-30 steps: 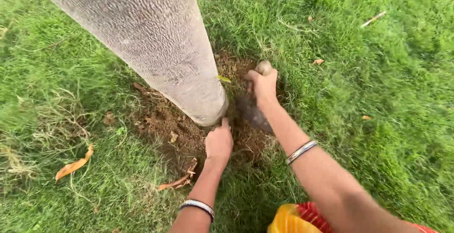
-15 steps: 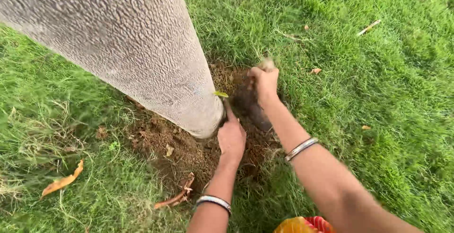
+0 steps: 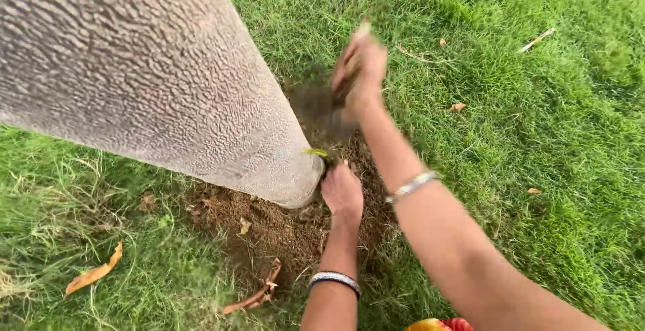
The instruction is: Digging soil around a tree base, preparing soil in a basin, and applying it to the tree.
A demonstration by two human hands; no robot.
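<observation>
**Hands in the Soil at the Foot of a Trunk**

Nearest the viewer, a scrap of red and yellow cloth point(image 3: 430, 324) showed at the bottom edge, and two bare forearms reached out over the grass point(image 3: 537, 103). Each wrist carried a metal bangle point(image 3: 334, 279). The left hand point(image 3: 342, 190) lay low on the patch of bare brown soil point(image 3: 269, 227), knuckles up and fingers curled down into the earth right at the base of the pale, rough tree trunk point(image 3: 154, 82); whether it gripped anything there could not be made out. A small yellow-green leaf point(image 3: 316, 152) sat just beyond its fingertips, against the trunk.

A curled dry leaf point(image 3: 259, 292) lay at the near edge of the soil, and an orange one point(image 3: 94, 272) rested in the grass well off to the left.

Farther out, the right hand point(image 3: 359, 62) was raised above the ground, blurred, clenched around a short digging tool point(image 3: 322, 106) whose dark blade hung below the fist, over the far side of the dug patch. More dry leaves dotted the lawn beyond.
</observation>
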